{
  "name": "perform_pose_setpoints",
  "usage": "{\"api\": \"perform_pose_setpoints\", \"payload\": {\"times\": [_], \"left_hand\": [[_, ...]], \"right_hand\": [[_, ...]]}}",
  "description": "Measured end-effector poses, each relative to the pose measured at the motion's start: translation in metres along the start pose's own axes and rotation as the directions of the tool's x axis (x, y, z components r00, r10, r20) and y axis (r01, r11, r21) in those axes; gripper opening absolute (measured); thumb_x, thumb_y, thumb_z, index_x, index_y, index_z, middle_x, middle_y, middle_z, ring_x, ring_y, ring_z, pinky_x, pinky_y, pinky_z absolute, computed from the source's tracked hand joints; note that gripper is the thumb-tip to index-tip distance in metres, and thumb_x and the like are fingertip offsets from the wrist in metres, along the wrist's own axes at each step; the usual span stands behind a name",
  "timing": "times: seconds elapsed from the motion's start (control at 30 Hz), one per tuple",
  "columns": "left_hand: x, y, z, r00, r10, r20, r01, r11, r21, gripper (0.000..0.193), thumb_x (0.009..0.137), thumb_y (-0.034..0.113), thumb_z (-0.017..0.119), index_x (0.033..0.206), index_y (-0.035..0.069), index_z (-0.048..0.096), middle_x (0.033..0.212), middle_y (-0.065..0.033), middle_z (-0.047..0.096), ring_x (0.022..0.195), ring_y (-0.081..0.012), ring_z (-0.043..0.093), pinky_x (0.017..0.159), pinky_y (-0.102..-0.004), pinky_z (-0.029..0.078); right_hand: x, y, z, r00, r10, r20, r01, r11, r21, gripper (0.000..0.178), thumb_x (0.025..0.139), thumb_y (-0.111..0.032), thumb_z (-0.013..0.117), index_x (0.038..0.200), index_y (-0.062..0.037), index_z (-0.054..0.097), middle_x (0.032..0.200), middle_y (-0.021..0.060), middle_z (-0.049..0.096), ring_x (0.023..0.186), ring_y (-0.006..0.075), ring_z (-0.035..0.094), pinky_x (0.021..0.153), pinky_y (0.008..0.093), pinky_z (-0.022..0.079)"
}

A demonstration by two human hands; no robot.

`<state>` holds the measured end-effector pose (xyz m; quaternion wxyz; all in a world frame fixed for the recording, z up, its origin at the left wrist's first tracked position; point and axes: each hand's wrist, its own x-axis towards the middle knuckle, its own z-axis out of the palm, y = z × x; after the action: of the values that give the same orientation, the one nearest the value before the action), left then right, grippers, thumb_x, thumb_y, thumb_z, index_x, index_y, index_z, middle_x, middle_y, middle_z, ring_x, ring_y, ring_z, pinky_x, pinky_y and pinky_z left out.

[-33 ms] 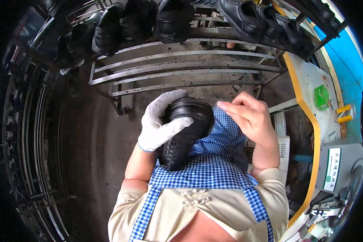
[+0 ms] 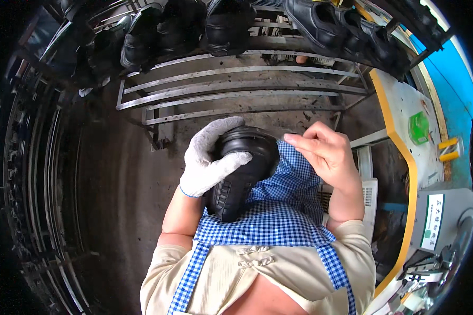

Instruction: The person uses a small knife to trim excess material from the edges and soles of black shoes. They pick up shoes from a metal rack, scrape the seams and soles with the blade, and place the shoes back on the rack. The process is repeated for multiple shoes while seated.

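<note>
A black shoe (image 2: 239,181) rests against my lap on a blue-and-white checked apron (image 2: 278,210), its rounded end pointing away from me. My left hand (image 2: 210,157), in a whitish knitted glove, is wrapped round that end, with the thumb across the top and the fingers along the far left side. Just right of the shoe, bare and slightly apart from it, is my right hand (image 2: 323,152). Its thumb and forefinger are pinched together near the shoe's edge. Whatever is between those fingertips is too small to make out.
Ahead stands a metal rack (image 2: 242,86) with several black shoes (image 2: 312,23) along its top. More racks (image 2: 42,199) line the left. At right, a yellow-edged workbench (image 2: 399,131) carries a green container (image 2: 419,127), a yellow spool-like item (image 2: 450,148) and a grey machine (image 2: 446,220).
</note>
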<state>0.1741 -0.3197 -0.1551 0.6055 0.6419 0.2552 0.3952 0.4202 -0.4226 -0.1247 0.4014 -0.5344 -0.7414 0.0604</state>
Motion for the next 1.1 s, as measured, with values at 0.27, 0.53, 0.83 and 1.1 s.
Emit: {"api": "perform_pose_setpoints", "payload": {"times": [0.27,0.53,0.83,1.1], "left_hand": [[0.004,-0.005,0.004,0.999,-0.041,0.026,0.040,0.998,0.041,0.069,0.070,0.018,0.087,0.127,-0.005,0.058,0.117,-0.0142,0.065,0.109,-0.0216,0.062,0.098,-0.0337,0.049],[0.005,0.000,0.006,0.992,-0.121,0.027,0.120,0.993,0.010,0.074,0.067,0.021,0.088,0.129,-0.004,0.057,0.119,-0.0132,0.064,0.112,-0.0225,0.061,0.100,-0.0349,0.046],[0.008,-0.006,0.011,0.993,-0.110,0.048,0.109,0.994,0.022,0.073,0.067,0.022,0.087,0.128,-0.004,0.057,0.120,-0.0124,0.063,0.112,-0.0226,0.060,0.101,-0.0349,0.047],[0.010,-0.008,0.007,0.998,-0.037,0.049,0.033,0.997,0.069,0.068,0.071,0.022,0.086,0.127,-0.005,0.058,0.117,-0.0142,0.064,0.110,-0.0225,0.061,0.099,-0.0339,0.048]], "right_hand": [[0.006,-0.013,-0.017,0.995,-0.050,0.086,0.062,0.987,-0.146,0.032,0.078,-0.006,0.076,0.108,-0.0186,0.077,0.072,0.0050,0.057,0.052,0.0187,0.056,0.046,0.0309,0.043],[0.008,-0.006,-0.023,0.992,-0.084,0.099,0.098,0.986,-0.138,0.028,0.078,-0.006,0.076,0.104,-0.0165,0.077,0.070,0.0054,0.057,0.051,0.0191,0.055,0.046,0.0312,0.042],[0.014,-0.005,-0.015,0.992,-0.097,0.077,0.107,0.985,-0.136,0.028,0.077,-0.008,0.077,0.103,-0.0183,0.078,0.071,0.0046,0.057,0.053,0.0186,0.057,0.047,0.0319,0.044],[0.000,0.010,-0.026,0.993,-0.061,0.099,0.076,0.987,-0.145,0.030,0.077,-0.012,0.077,0.105,-0.0225,0.077,0.074,0.0031,0.058,0.054,0.0195,0.058,0.047,0.0336,0.045]]}}
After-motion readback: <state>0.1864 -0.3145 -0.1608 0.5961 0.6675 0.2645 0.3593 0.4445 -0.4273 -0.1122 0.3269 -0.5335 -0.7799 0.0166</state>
